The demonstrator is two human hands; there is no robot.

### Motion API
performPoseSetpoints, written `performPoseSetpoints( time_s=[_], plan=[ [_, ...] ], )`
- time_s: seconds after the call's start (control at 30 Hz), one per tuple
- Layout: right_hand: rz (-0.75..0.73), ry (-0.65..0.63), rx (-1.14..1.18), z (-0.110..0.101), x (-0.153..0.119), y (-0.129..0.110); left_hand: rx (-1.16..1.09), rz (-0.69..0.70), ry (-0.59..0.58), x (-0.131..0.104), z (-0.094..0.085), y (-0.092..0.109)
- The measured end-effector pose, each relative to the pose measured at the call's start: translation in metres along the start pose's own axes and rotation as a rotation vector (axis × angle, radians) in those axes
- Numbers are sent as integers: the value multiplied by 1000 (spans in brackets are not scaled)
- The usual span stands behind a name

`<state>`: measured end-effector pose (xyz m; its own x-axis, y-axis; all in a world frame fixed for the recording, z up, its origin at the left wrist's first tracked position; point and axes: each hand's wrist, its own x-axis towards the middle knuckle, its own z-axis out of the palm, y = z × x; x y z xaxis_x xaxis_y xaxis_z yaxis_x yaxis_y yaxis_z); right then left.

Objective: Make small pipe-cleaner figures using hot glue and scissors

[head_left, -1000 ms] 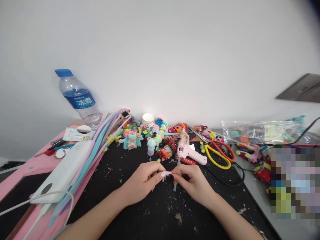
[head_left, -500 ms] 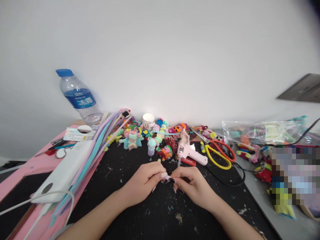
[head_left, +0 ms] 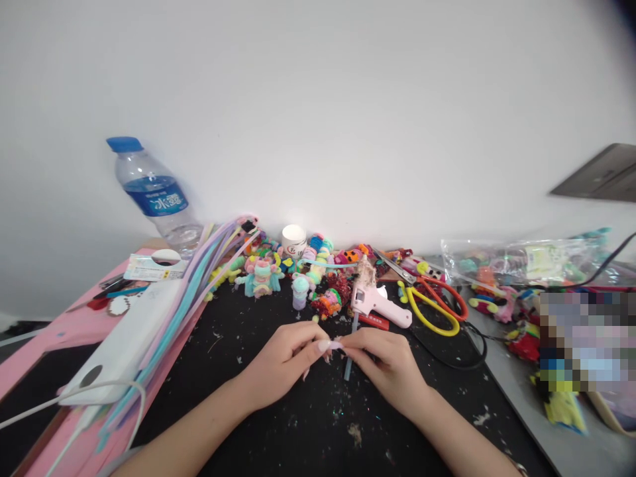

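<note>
A short pale lilac strip, which looks like a piece of pipe cleaner, spans the gap between my fingertips above the black mat. My left hand pinches its left end between thumb and forefinger. At the other end, my right hand is closed on it in a pinch. Just beyond the hands lies a pink glue gun, its glue stick reaching down beneath my right fingertips. A small lilac and mint fuzzy figure stands behind my left hand.
Scissors with yellow and orange handles lie right of the glue gun, near a black cable. Fuzzy pipe-cleaner figures line the wall. Long pipe cleaners and a white box-shaped device lie left. A water bottle leans behind.
My right fingers have shifted slightly up and flattened over the strip. The small black bit at their tips is out of sight, and more of the glue stick shows.
</note>
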<state>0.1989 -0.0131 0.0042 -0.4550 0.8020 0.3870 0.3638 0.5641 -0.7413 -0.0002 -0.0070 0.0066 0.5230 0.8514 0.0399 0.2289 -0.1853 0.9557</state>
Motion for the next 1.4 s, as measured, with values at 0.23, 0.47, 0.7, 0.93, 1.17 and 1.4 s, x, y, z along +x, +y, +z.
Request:
performPoseSetpoints(
  time_s=[0.23, 0.47, 0.7, 0.93, 1.17, 1.4],
  plan=[
    [188, -40, 60, 1, 4, -2, -17, -46, 34, 0, 2, -1],
    [308, -115, 249, 0, 10, -6, 88, -14, 47, -1, 1, 1],
    [290, -109, 160, 1, 6, -5, 158, -18, 60, 1, 1, 1],
    [263, -109, 90, 3, 5, -4, 217, 34, 88, 0, 2, 0],
    [251, -93, 107, 1, 6, -2, 196, 13, 59, -1, 1, 1],
    [214, -108, 28, 4, 5, -2, 237, 27, 117, 1, 2, -2]
  ],
)
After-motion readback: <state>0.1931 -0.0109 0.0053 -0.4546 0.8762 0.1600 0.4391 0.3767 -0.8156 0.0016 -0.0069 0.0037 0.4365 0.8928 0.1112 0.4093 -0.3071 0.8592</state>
